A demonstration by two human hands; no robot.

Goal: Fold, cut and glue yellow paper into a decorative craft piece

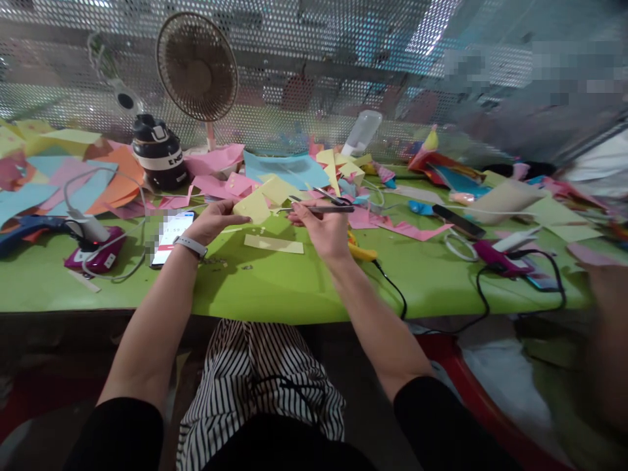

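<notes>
My left hand (214,221) pinches the edge of a pale yellow sheet of paper (252,207) above the green table. Just right of it, my right hand (324,226) is closed around slim grey tweezers (336,209), whose tips point left toward the sheet. Below the two hands lies a cream paper strip (273,244), with small yellow scraps near it. A yellow glue gun (362,250) with a black cord rests beside my right wrist, partly hidden by it. Behind my right hand there seems to be a pair of scissors (330,195), largely covered.
A lit phone (171,239) lies left of my left wrist. Purple power strips (95,250) with cables sit at both sides. Behind stand a dark water jug (159,157), a fan (197,69) and heaps of coloured paper (287,171). Another person's arm (608,327) shows at far right.
</notes>
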